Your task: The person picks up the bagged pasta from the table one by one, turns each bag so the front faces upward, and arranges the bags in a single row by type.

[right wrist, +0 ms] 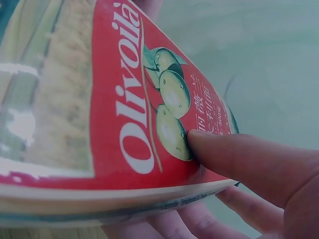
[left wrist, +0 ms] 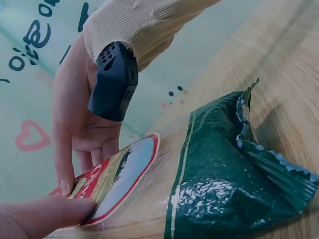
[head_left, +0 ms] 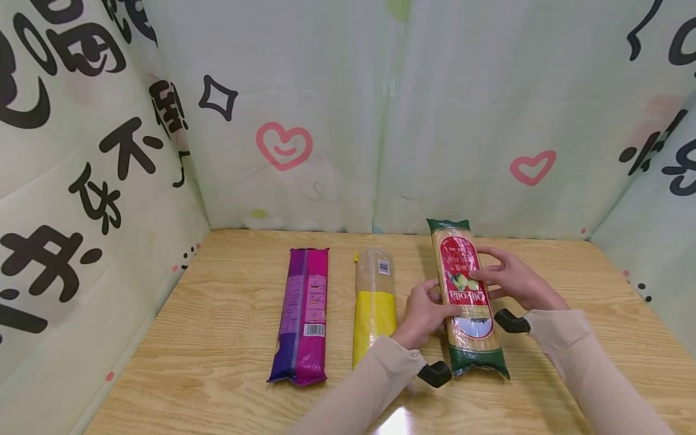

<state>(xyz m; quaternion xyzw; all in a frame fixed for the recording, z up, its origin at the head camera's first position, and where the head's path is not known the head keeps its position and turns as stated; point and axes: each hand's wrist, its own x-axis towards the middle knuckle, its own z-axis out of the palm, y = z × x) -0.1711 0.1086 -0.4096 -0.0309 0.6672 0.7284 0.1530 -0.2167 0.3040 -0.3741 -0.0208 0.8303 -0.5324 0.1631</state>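
Note:
Both hands hold a clear spaghetti packet (head_left: pixel 462 260) with green ends and a red Olivoilà label, its print upside down in the head view. My left hand (head_left: pixel 424 315) grips its left edge, thumb on the lower label. On the right edge is my right hand (head_left: pixel 522 283), its thumb pressing the label beside the olives and its fingers underneath. The left wrist view shows the crimped green end (left wrist: pixel 214 174) close over the wood, with the left thumb (left wrist: pixel 50 214) on the label. Up close in the right wrist view is the red label (right wrist: pixel 112 99).
A purple and pink packet (head_left: pixel 310 302) lies at the left of the wooden table (head_left: pixel 217 338). Between it and the hands lies a clear and yellow packet (head_left: pixel 375 308), partly behind the left forearm. Printed curtains (head_left: pixel 326 199) stand behind and at both sides.

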